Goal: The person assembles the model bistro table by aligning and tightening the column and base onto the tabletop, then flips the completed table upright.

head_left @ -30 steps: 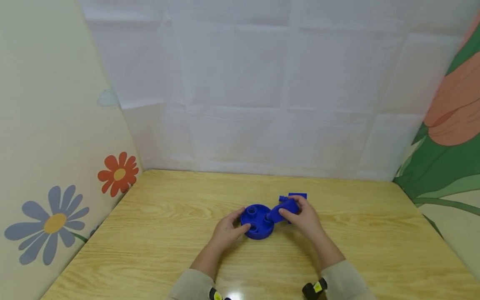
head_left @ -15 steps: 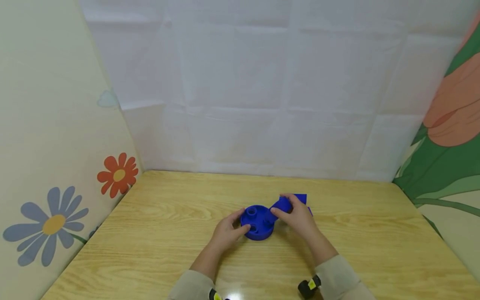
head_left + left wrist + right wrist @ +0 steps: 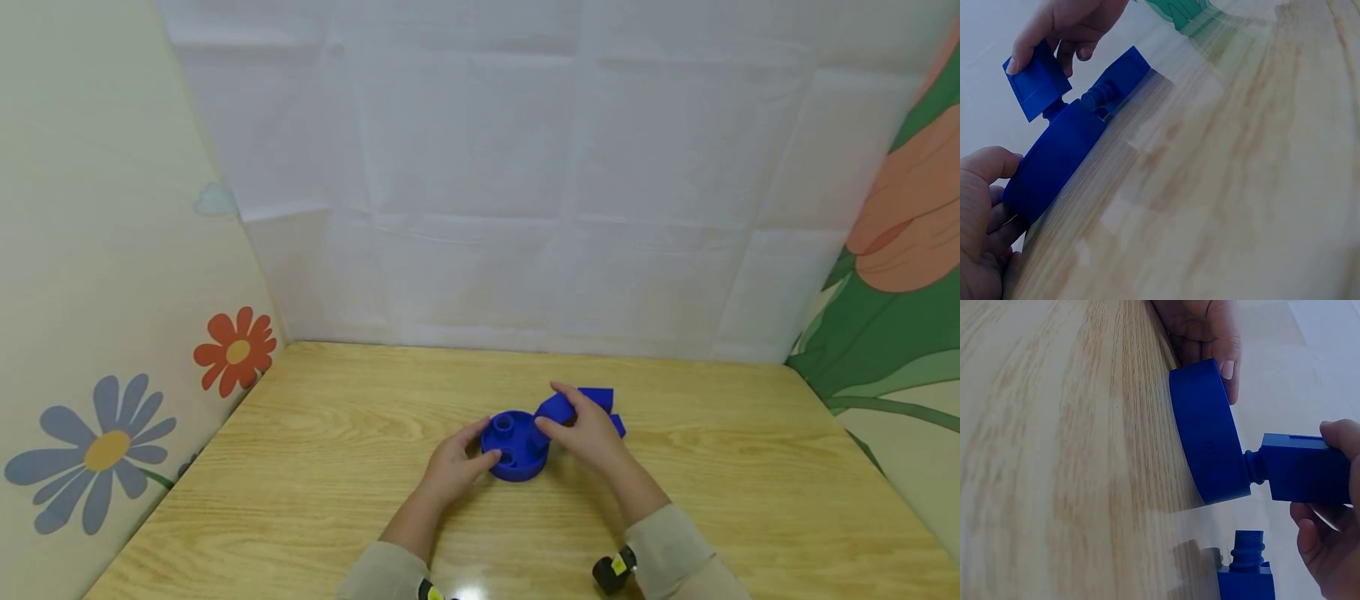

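Note:
A round blue dish (image 3: 516, 472) with raised sockets inside lies on the table. My left hand (image 3: 454, 460) grips its left rim, thumb on top and fingers round the side. At its right side, my right hand (image 3: 597, 437) holds a squared blue leg (image 3: 1304, 467) between thumb and fingers. The leg stands upright, its ribbed neck (image 3: 1254, 467) at a socket in the dish; how deep it sits I cannot tell. Behind the right hand lies another blue leg (image 3: 1127, 74) with a ribbed, screw-like end, partly hidden in the head view.
The blue parts rest on a wood-grain table (image 3: 337, 417). Another blue end (image 3: 618, 425) shows just right of my right hand. A white sheet (image 3: 480, 208) hangs at the back, and flower-patterned walls (image 3: 97, 275) stand on both sides.
My right hand has moved left and swung the held leg from a tilt toward upright over the dish. The left hand and dish have stayed nearly still.

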The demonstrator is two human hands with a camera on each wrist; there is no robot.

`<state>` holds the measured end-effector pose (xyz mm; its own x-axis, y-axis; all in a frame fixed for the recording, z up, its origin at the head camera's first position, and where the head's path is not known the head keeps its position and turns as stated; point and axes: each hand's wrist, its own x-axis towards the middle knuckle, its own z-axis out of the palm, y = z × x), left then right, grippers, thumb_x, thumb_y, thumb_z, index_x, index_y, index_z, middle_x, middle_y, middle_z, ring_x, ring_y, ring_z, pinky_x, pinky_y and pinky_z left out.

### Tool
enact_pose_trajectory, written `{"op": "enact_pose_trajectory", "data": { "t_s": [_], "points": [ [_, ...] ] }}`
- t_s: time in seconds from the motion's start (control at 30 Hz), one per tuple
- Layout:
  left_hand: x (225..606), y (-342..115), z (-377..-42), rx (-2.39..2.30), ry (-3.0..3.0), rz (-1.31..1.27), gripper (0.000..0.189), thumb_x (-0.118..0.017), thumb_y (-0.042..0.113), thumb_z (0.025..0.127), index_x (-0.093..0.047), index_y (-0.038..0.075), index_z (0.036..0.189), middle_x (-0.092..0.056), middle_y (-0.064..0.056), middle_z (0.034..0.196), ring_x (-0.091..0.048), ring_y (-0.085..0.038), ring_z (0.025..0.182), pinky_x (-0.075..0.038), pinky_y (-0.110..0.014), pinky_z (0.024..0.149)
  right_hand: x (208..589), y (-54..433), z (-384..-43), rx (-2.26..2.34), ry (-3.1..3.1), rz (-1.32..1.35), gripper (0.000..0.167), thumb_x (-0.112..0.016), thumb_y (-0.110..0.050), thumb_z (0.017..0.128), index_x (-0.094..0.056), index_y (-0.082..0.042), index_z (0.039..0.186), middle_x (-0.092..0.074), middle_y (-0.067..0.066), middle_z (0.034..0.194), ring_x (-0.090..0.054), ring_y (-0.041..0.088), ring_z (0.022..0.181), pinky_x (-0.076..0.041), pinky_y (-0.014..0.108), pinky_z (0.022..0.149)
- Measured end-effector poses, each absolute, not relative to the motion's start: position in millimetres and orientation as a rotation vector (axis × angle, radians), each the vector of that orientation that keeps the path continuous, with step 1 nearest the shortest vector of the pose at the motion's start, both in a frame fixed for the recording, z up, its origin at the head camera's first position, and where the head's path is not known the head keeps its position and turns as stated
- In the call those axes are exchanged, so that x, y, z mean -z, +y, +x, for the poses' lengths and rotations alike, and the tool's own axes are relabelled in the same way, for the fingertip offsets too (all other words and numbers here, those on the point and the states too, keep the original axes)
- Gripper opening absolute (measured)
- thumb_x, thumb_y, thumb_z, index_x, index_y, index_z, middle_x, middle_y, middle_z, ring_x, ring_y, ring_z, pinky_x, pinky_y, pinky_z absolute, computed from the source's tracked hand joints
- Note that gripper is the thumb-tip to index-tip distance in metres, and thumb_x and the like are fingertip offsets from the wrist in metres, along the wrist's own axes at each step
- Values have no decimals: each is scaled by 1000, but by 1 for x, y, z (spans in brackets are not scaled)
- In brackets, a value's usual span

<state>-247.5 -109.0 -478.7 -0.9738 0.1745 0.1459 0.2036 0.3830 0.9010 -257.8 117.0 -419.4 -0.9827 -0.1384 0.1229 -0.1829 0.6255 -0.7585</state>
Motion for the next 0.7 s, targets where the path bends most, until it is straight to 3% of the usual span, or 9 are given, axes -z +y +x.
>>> {"op": "enact_pose_trajectory", "data": {
  "t_s": [0.43,0.7],
  "points": [
    [480,-108,-248,1719,-2580,-327,58,-72,16,87,-52,-6,136,-55,-24,138,-49,-40,132,-37,-52,111,418,110,-261,-1248,-2882,246,68,-68,-41,90,-43,-17,148,-47,16,149,-46,39,135,-39,58,109],
    [479,-109,-249,1744,-2579,-321,58,-71,15,88,-51,-4,138,-53,-23,141,-47,-39,134,-36,-50,113,430,122,-260,-1713,-2726,295,67,-63,-22,92,-35,-21,153,-47,18,147,-57,31,117,-49,47,97]
  ]
}}
